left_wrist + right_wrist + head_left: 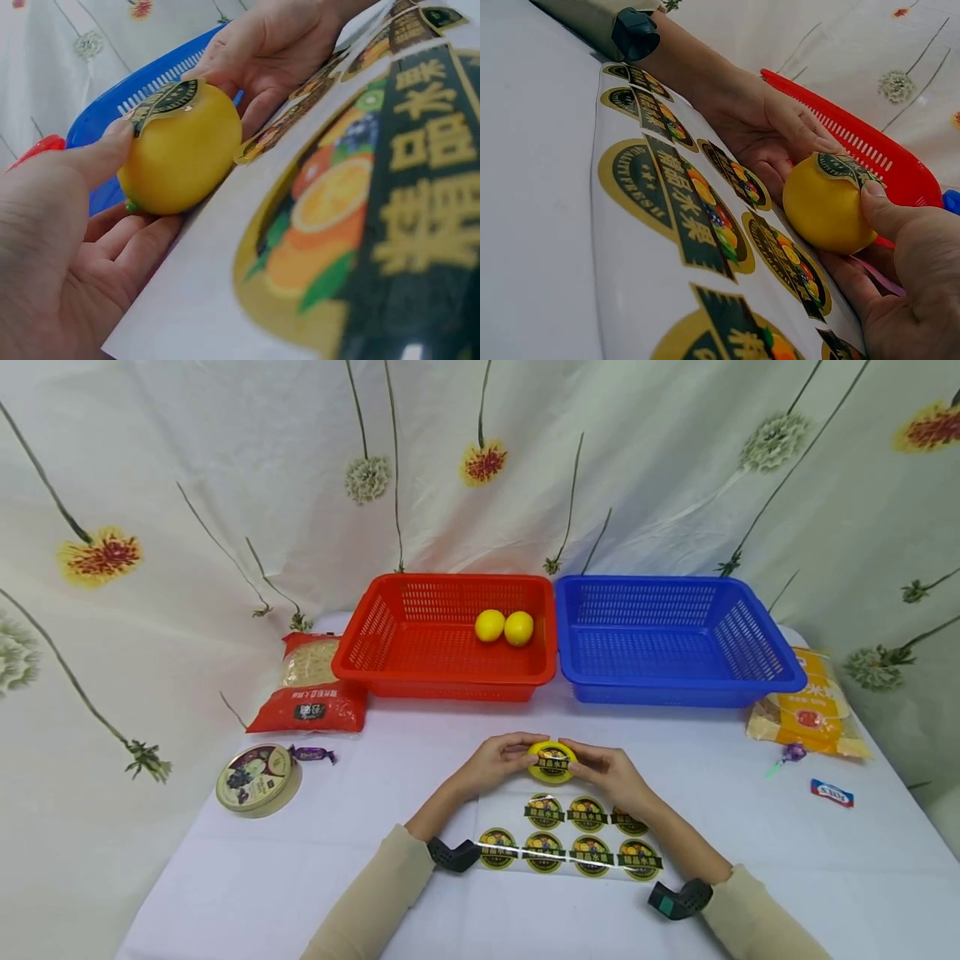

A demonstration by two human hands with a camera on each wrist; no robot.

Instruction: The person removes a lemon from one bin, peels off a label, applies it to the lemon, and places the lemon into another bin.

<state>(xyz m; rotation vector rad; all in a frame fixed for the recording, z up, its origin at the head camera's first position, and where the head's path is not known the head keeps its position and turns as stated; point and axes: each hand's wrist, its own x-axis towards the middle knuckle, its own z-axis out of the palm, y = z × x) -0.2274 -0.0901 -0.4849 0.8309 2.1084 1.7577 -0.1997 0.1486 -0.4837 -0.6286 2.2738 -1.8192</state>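
Note:
Both hands hold one yellow lemon [184, 169] just beyond the far edge of a sheet of stickers [498, 810]. An oval black-and-gold sticker [553, 762] with a fruit picture lies on the lemon's upper side. My left hand [491, 766] grips the lemon's left side, its thumb at the sticker's edge and its fingers curled beneath. From the other side my right hand [618, 778] holds it, with the thumb pressing the opposite end of the sticker. In the left wrist view, part of the sticker's edge stands off the curved peel. Two rows of stickers show on the sheet below.
A red basket [442, 687] holding two lemons [504, 627] stands behind the hands, beside a blue basket [675, 695]. To the left are a red bag [307, 706], a round tin [257, 779] and a purple candy [312, 754]. A yellow bag [813, 710], a lollipop [792, 753] and a small blue-and-red packet [832, 792] lie right.

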